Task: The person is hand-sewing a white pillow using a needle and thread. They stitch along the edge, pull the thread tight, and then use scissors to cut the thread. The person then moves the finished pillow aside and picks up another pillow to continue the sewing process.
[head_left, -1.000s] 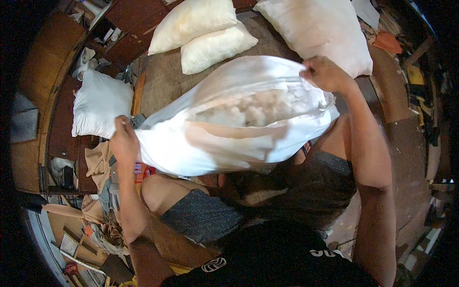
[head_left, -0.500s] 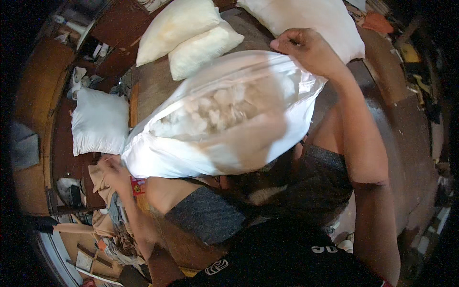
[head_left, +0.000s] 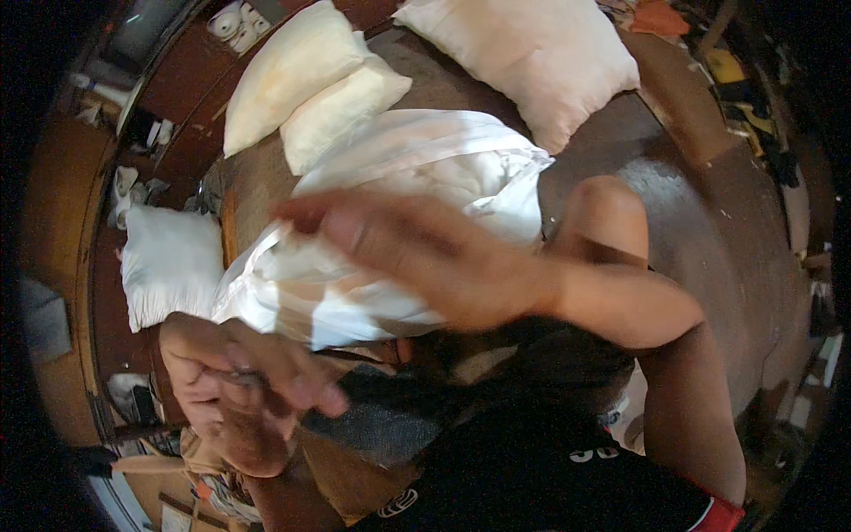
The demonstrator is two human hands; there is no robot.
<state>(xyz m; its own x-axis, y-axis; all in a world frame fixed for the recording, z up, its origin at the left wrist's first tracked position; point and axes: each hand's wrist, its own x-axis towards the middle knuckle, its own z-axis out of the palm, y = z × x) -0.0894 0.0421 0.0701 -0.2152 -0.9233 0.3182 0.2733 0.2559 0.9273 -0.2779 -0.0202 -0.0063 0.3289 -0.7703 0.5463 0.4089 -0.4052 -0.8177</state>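
Observation:
A white pillow cover (head_left: 315, 309) lies across my lap. Its long opening is unzipped, and loose white fluffy stuffing (head_left: 443, 182) shows inside. My right hand (head_left: 417, 253), smeared by motion, hovers over the middle of the cover with its fingers stretched to the left. It blocks part of the opening, and nothing shows in it. Beside the cover's near left end, my left hand (head_left: 235, 390) is raised with the palm showing and the fingers loosely apart. It holds nothing that I can see.
Two cream pillows (head_left: 288, 75) lean together beyond the cover. A large white pillow (head_left: 541, 66) lies at the far right, a smaller white one (head_left: 173, 266) at the left. Bits of fluff (head_left: 656, 182) dot the brown floor. Clutter (head_left: 740, 97) lines the right side.
My right hand has let go of the cover's far right edge and swung left across it. My left hand has left the near left corner, turning palm up. The cover has sagged.

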